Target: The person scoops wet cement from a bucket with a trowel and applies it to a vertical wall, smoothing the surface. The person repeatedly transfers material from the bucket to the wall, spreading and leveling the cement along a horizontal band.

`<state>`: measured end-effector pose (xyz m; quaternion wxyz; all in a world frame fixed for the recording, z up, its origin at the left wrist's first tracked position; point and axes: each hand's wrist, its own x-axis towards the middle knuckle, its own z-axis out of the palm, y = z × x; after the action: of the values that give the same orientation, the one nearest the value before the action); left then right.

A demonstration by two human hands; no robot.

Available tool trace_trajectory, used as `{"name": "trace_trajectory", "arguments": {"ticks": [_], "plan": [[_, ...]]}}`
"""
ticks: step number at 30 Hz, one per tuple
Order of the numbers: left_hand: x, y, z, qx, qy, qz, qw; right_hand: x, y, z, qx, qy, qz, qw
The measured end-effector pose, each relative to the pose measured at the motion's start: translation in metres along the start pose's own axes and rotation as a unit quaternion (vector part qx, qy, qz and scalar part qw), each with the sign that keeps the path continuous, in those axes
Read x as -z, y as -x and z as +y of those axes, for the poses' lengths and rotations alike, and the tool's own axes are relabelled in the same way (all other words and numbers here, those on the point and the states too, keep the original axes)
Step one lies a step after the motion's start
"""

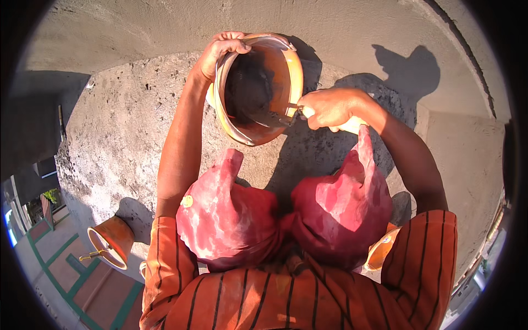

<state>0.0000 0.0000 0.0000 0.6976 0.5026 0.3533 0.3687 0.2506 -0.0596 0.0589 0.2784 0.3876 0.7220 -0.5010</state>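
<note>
While left grip (223, 53) holds bucket (296, 74), right (333, 106) holds trowel (308, 111)

Knees (344, 206) leave a narrow gap toward the bucket (297, 77).

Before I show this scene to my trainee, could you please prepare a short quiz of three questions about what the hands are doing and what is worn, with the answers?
1. Choose one. The left hand grips:
a) a knee
b) the rim of the bucket
c) a sleeve

2. True or false: the right hand is empty.

3. Complete: the orange shirt has ______ stripes.

Key
1. b
2. False; it holds a tool that reaches into the bucket.
3. Dark
</note>
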Motion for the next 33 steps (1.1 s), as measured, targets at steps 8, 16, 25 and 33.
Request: {"name": "trace_trajectory", "arguments": {"ticks": [8,16,25,33], "plan": [[0.005,0.001,0.002,-0.005,-0.029,-0.015,0.999,-0.074,-0.061,0.02,0.068,-0.116,0.109,0.985],[0.061,0.026,-0.015,0.016,0.173,0.082,0.981,-0.067,0.048,0.035,0.189,-0.43,0.125,0.874],[0.032,0.009,-0.015,-0.008,-0.009,-0.022,1.0,-0.119,-0.034,0.053,0.106,-0.495,0.171,0.845],[0.021,0.0,-0.014,0.01,0.072,0.016,0.997,-0.103,0.004,0.082,0.055,-0.163,0.311,0.935]]}}
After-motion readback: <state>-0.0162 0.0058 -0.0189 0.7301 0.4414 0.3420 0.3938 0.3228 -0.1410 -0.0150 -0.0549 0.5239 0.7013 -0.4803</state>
